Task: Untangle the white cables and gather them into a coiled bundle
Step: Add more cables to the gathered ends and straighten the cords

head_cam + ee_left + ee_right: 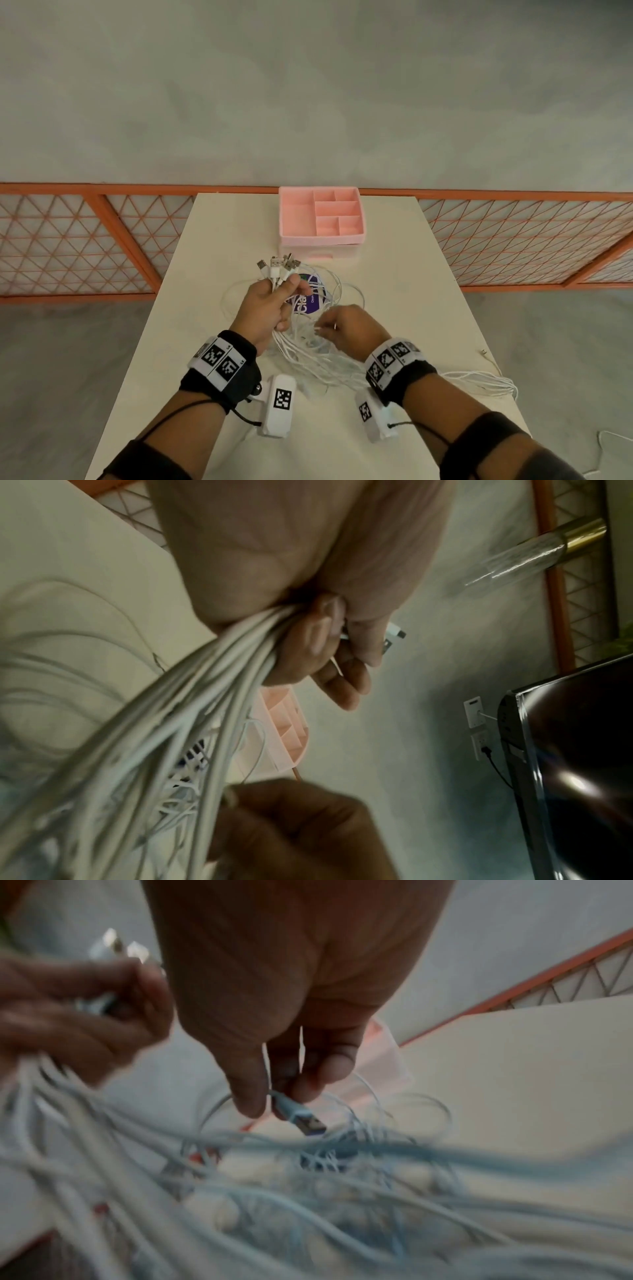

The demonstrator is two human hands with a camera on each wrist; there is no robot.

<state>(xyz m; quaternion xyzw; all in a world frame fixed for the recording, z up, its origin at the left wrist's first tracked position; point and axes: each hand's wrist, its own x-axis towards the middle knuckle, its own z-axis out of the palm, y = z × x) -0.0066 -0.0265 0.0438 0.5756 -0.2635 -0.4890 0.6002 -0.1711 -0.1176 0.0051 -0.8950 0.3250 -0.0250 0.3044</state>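
Left hand (265,305) fisted round the plug ends of the white cables (318,356), lower centre of frame, right hand (274,1053) pinching one loose plug (304,1118) over the tangle: yank it through those crossed loops and it'll likely cinch into a knot.

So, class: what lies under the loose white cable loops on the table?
Under the white cables a purple printed item shows on the table. The left hand and the cables cover part of it, so its text is unreadable.
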